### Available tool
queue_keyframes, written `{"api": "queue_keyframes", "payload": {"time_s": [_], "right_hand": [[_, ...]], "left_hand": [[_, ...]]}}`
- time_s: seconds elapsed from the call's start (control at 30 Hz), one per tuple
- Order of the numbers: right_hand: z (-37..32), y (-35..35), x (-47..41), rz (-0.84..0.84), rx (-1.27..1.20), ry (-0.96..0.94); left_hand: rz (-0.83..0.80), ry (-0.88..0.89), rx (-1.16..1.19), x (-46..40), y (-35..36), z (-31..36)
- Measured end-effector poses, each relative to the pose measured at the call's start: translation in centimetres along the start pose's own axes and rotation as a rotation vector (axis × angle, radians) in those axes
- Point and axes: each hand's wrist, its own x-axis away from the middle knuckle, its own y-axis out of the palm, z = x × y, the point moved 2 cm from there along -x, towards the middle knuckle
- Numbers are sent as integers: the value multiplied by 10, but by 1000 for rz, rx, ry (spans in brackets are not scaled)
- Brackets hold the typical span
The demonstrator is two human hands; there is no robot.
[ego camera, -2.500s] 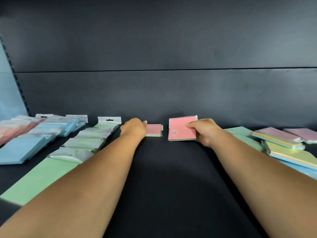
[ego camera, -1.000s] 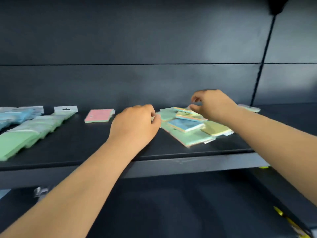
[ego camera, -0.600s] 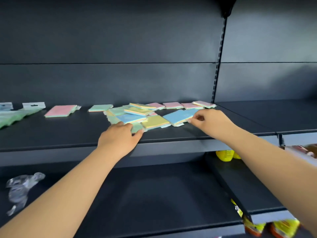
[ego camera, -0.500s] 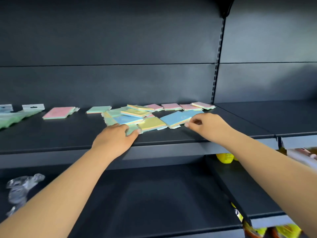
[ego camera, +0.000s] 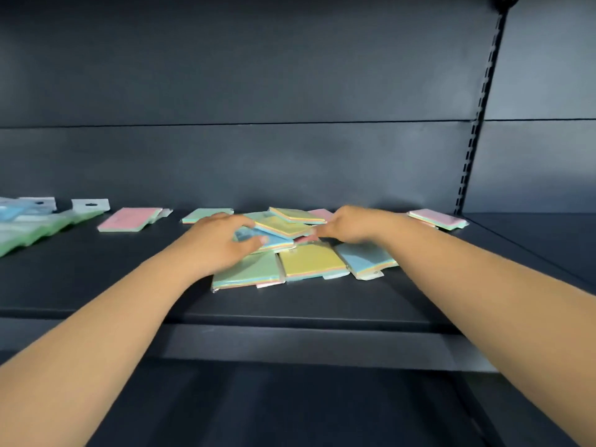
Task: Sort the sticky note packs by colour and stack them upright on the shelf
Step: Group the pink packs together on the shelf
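Dark shelf [ego camera: 96, 285]: sticky note packs lie flat on it, none upright.
Central pile [ego camera: 290, 250]: loose heap at mid shelf; green pack [ego camera: 248, 272], yellow pack [ego camera: 311, 261] and blue pack [ego camera: 366, 256] along its near edge.
Left hand [ego camera: 222, 241]: fingers curled on the pile's left side, thumb against a blue-topped pack [ego camera: 258, 238]; grip blurred.
Right hand [ego camera: 348, 225]: at the pile's right side, blurred; cannot tell whether it grips.
Far left: pink pack [ego camera: 129, 218] alone; green hang-tab packs [ego camera: 42, 229] in a row.
Far right: pink pack [ego camera: 437, 218].

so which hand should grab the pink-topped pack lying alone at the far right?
Right, probably. The right hand sits at the pile's right edge, nearer the pink-topped pack. The left hand rests on the pile's left side and would have to cross over.
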Motion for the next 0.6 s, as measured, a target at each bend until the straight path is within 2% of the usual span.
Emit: {"api": "queue_keyframes", "payload": {"time_s": [0.07, 0.17, 0.27, 0.5, 0.6], "right_hand": [[-4, 4, -16, -91, 58, -23], [-5, 11, -33, -241, 183, -40], [0, 11, -44, -272, 180, -56], [19, 13, -61, -30, -77, -154], [22, 8, -63, 14, -158, -162]], "left_hand": [[-70, 68, -62, -18, 4, 4], [-273, 70, -35, -41, 17, 9], [-388, 72, 35, -53, 30, 8], [-243, 60, 34, -59, 37, 1], [-218, 38, 14, -59, 39, 1]]}}
